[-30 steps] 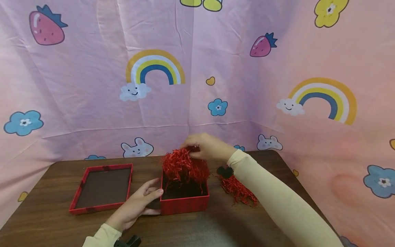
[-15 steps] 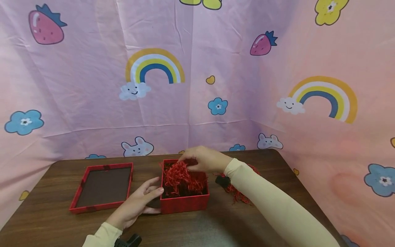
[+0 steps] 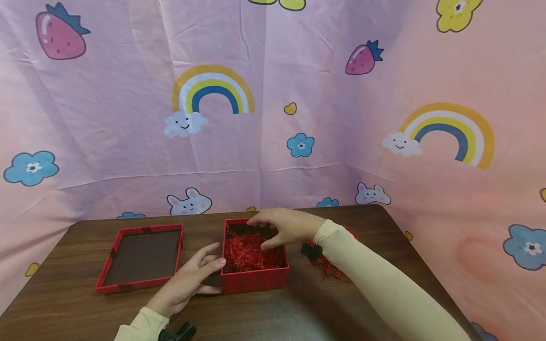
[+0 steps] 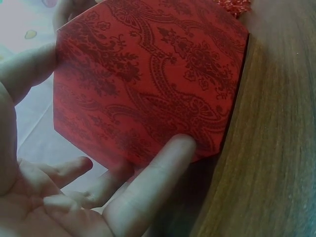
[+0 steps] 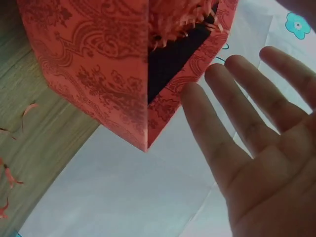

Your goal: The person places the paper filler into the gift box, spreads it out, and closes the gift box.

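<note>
A red paisley-patterned box stands uncovered at the middle of the table, with red shredded paper lying inside. My left hand rests its fingers against the box's left wall, the thumb up near the rim. In the left wrist view a fingertip touches the patterned side. Over the box's right rear part hovers my right hand, fingers spread and holding nothing. In the right wrist view its loose fingers appear beside the box wall, with paper shreds visible inside.
The box's shallow red lid lies at left, its dark inside facing up. More red shredded paper is heaped right of the box, partly behind the right forearm. Stray shreds dot the table. A cartoon-printed cloth hangs behind.
My right hand has lowered a clump of red shredded paper into the box and let it go, its fingers spreading. My left hand has stayed at the box's side.
</note>
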Demonstrator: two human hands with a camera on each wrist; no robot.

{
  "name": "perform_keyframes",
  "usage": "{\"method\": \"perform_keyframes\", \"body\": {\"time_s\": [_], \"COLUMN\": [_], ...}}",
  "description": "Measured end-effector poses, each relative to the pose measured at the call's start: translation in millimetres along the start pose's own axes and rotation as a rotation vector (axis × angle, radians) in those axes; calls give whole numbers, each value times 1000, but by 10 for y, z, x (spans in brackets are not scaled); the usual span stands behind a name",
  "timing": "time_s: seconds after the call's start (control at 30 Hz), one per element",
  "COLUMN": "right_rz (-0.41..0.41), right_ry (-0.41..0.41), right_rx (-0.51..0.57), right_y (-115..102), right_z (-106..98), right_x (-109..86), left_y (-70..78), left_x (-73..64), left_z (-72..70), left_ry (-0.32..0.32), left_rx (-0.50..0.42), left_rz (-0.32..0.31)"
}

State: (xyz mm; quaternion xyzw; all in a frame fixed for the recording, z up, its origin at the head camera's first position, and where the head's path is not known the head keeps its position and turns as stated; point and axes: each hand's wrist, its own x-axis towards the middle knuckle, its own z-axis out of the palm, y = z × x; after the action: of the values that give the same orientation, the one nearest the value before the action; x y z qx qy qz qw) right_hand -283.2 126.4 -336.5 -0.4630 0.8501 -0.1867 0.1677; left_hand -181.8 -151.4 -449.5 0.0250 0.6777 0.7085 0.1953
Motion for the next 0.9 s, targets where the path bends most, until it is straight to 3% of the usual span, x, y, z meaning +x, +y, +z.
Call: {"method": "perform_keyframes", "body": {"time_s": [0.33,0.57,0.7,0.9], "right_rz": [-73,-82,-72,-104], "right_ry": [-54,-181,-220,-185], "right_rx": [-85,-156,-142,-114], "right_y": [-54,-36,-8,-25], "right_z": [322,579,610,486], "right_x": [119,247,271,233], "left_y": [16,-18,-14,-1], "left_x": [-32,-19,-28,-38], "left_z": [13,23,28,10], "left_ry": [8,8,5,-2], "left_rx": [5,-6,-5,0], "left_rz": [13,10,11,15]}}
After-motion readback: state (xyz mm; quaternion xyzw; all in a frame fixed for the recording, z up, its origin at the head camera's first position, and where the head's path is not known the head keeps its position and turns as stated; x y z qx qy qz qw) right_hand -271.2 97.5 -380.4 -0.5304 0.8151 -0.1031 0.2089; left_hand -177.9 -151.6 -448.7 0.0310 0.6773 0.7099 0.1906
